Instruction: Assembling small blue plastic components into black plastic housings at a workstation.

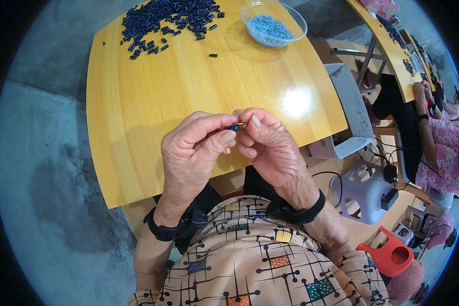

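Observation:
Above the near part of the wooden table, my two hands meet at the fingertips. My left hand (191, 145) pinches a small dark blue-black cylindrical part (234, 127) between thumb and forefinger. Right beside it, my right hand (273, 143) is closed in a pinch, its thumb and forefinger touching the part's right end. A tiny orange-yellow bit shows between the two pinches. Whatever else the right fingers grip is too small and covered to make out. A pile of similar dark cylindrical parts (171, 18) lies at the table's far left.
On the wooden table (137, 112), a clear round bowl (304, 31) of tiny pale-blue pieces (270, 30) stands far right. One dark part (213, 55) lies apart from the pile. Beside the table are an open grey box (359, 117) and a pale plastic stool (359, 191). Another person (433, 148) works at a table further right.

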The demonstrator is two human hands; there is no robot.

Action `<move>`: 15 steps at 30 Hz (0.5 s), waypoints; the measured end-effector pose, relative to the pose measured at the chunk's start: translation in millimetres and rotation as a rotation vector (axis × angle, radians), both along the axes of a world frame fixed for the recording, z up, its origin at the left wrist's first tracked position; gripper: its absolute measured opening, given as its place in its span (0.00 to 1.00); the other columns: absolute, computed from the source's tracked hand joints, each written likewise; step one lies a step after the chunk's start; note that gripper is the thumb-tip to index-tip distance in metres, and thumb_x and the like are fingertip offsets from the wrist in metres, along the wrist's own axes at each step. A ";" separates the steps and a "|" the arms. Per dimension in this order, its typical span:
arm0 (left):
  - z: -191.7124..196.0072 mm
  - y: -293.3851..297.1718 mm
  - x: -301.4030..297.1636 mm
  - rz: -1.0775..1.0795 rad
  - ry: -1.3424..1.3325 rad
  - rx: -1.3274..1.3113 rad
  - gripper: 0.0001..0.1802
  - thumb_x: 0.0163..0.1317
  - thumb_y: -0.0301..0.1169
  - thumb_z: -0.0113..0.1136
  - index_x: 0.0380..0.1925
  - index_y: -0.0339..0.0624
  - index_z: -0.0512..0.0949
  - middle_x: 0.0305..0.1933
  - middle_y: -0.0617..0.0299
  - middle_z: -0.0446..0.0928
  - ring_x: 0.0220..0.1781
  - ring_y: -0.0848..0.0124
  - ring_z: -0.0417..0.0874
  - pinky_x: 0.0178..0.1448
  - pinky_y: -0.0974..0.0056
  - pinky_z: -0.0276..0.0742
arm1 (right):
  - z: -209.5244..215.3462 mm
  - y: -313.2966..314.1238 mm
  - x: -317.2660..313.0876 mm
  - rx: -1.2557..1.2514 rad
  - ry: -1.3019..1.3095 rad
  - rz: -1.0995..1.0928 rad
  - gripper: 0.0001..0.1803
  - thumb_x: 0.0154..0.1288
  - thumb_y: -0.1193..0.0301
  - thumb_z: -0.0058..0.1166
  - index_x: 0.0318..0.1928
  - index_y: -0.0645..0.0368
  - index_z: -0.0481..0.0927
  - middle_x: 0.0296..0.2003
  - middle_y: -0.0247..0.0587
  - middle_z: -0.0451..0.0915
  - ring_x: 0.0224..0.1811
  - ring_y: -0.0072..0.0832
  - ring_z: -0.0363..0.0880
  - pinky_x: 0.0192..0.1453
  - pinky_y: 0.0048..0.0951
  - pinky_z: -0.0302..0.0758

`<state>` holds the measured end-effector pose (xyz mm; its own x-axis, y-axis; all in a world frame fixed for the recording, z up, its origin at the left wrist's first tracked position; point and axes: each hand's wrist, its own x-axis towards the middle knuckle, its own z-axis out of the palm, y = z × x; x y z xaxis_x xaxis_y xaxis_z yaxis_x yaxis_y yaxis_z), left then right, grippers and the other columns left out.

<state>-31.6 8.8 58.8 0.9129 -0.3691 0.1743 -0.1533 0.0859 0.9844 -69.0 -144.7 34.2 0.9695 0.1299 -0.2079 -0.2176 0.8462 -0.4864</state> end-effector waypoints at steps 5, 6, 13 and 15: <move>-2.4 -1.8 -2.7 0.013 -0.004 0.004 0.10 0.57 0.17 0.61 0.40 0.32 0.80 0.35 0.60 0.78 0.31 0.77 0.79 0.36 0.75 0.77 | 4.4 5.9 -0.5 0.035 0.008 -0.021 0.10 0.65 0.67 0.57 0.42 0.60 0.80 0.31 0.29 0.78 0.28 0.16 0.68 0.29 0.17 0.64; -3.4 -2.1 -3.1 0.013 -0.007 -0.001 0.09 0.57 0.17 0.61 0.40 0.31 0.80 0.35 0.59 0.78 0.31 0.77 0.79 0.36 0.75 0.77 | 4.4 6.2 -0.7 0.030 0.002 -0.022 0.10 0.65 0.67 0.57 0.42 0.60 0.80 0.31 0.30 0.78 0.28 0.17 0.69 0.29 0.17 0.64; -3.9 -8.6 -10.8 0.057 0.071 -0.065 0.09 0.56 0.16 0.62 0.39 0.31 0.80 0.34 0.59 0.78 0.31 0.76 0.80 0.34 0.75 0.78 | 5.1 7.7 -3.7 -0.025 -0.015 -0.059 0.11 0.65 0.68 0.56 0.43 0.61 0.79 0.30 0.34 0.78 0.28 0.23 0.74 0.29 0.18 0.65; -4.6 -9.1 -11.5 0.079 0.040 -0.030 0.09 0.55 0.16 0.63 0.37 0.31 0.80 0.32 0.59 0.79 0.30 0.76 0.81 0.34 0.74 0.78 | 1.1 7.6 -3.8 -0.028 -0.020 -0.065 0.10 0.65 0.68 0.56 0.43 0.61 0.79 0.30 0.34 0.78 0.28 0.23 0.74 0.30 0.19 0.67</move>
